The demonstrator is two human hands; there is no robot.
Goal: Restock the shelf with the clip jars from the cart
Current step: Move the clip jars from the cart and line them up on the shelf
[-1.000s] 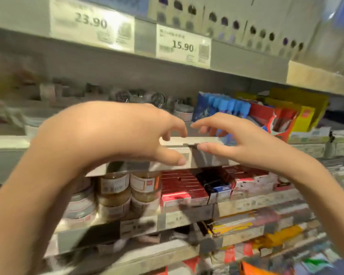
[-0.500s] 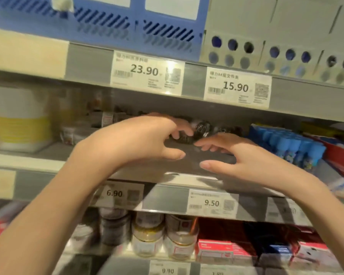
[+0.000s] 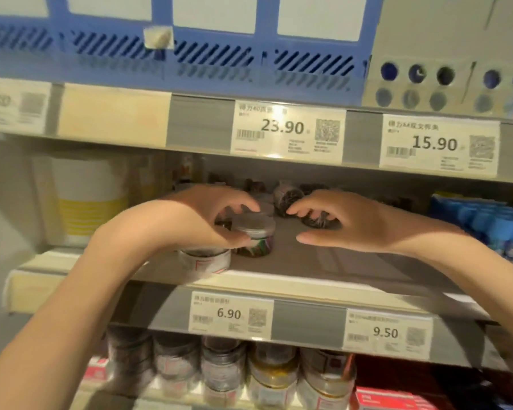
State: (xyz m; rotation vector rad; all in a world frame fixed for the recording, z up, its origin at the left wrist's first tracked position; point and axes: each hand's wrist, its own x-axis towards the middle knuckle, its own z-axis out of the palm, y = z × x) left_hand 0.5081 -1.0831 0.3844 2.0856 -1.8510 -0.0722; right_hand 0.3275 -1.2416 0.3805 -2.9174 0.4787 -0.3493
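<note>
Left hand (image 3: 199, 220): fingers and thumb curled round a clear clip jar (image 3: 253, 236), thumb on its near side, fingertips over the lid.
Held jar: upright on the shelf (image 3: 323, 261), near the front edge, left of centre.
Second jar (image 3: 206, 260): at the shelf's front edge, partly under the left wrist, just beside the held jar.
Right hand (image 3: 347, 221): fingers loosely curled over a dark jar (image 3: 315, 220) further back; contact cannot be judged.
Back of shelf: more jars, blurred.
Price tag (image 3: 231, 314): on the front edge, reads 6.90.
</note>
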